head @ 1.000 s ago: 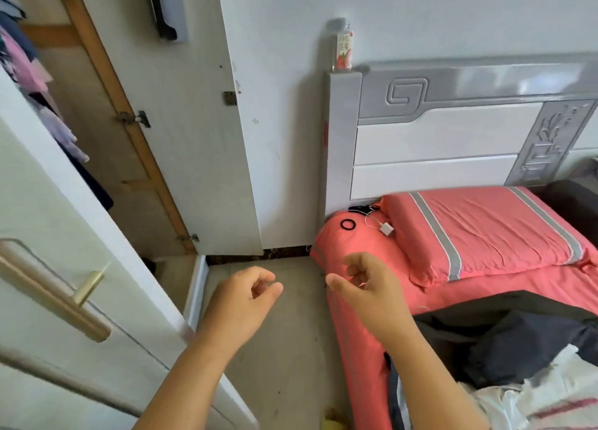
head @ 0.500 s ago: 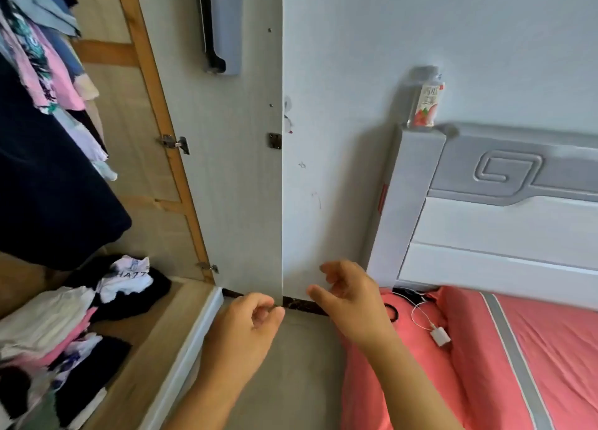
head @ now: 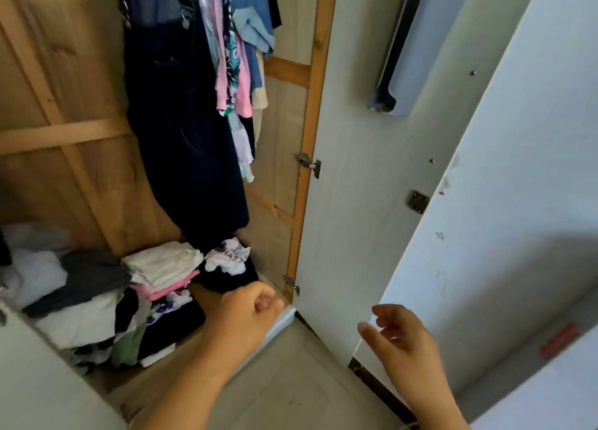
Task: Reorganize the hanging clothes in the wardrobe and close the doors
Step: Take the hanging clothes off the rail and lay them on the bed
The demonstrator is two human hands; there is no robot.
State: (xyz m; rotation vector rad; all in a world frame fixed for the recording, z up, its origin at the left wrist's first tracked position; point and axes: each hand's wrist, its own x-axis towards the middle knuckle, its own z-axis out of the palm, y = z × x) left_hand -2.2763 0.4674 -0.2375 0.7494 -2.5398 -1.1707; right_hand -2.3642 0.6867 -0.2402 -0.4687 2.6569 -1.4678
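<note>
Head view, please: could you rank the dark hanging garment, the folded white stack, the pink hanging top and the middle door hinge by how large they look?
1. dark hanging garment
2. pink hanging top and folded white stack: they look alike in extent, and the stack lies nearer the camera, so unranked.
3. middle door hinge

We see the light wooden floor board of the open wardrobe (head: 207,300), and directly on it lie folded clothes in loose piles. A stack of white and pink folded tops (head: 163,269) sits near the middle. Just beside it, toward the hinge side, a crumpled white printed shirt (head: 226,258) rests on a black garment (head: 226,280). A grey folded cloth (head: 84,277) lies over white fabric further in. The pale bundle in the far corner (head: 32,238) is blurred, perhaps bedding. Outside, the beige tiled room floor (head: 291,381) meets the wardrobe's white base edge (head: 281,324).
</note>
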